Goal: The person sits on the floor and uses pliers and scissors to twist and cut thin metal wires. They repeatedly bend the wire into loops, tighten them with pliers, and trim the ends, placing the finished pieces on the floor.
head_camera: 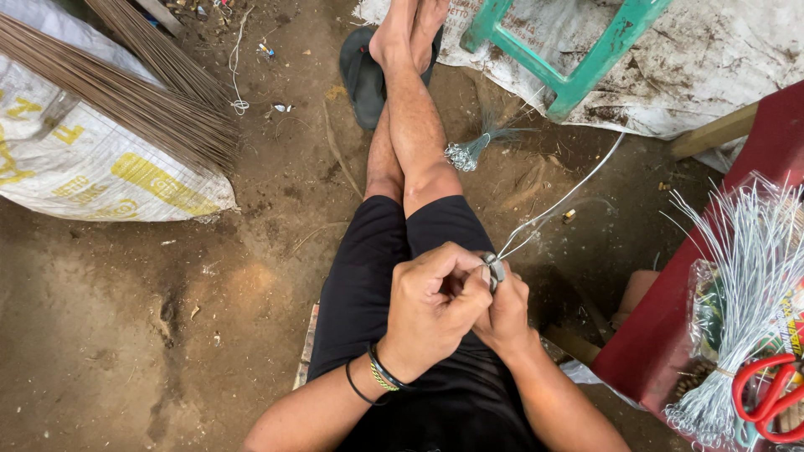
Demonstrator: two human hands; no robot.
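**A:** Item one, edges and open room?

**B:** Bare dirt floor [109, 335] is recorded over the lower left, open and unobstructed. The upper left is bounded by a white woven sack [75, 159], over which a bundle of thin brown sticks [126, 92] is laid. The upper edge is closed by a dirty white sheet [720, 59], on which a green stool frame [569, 79] is set. The right edge is taken up by a red desk [670, 335]. The middle is filled by crossed legs in black shorts [394, 259], with a dark sandal [360, 71] at the feet.

**A:** Item two, the desk's load?

**B:** A bundle of cut silver wires [745, 259] is spread there, with red-handled scissors [770, 393] at the lower right corner.

**A:** Item three, the hands?

**B:** The left hand [435, 305] is held over the lap, fingers curled shut, with dark bands worn at the wrist. The right hand [502, 314] is pressed against it, mostly covered; both are closed on a small metal ring [492, 266] pinched at the fingertips.

**A:** Item four, the wire?

**B:** A thin silver wire [561, 199] is run from the ring up and to the right, away from the hands, towards the sheet. A small tied tuft [469, 151] is noted on the floor beside the shin, well apart from the hands.
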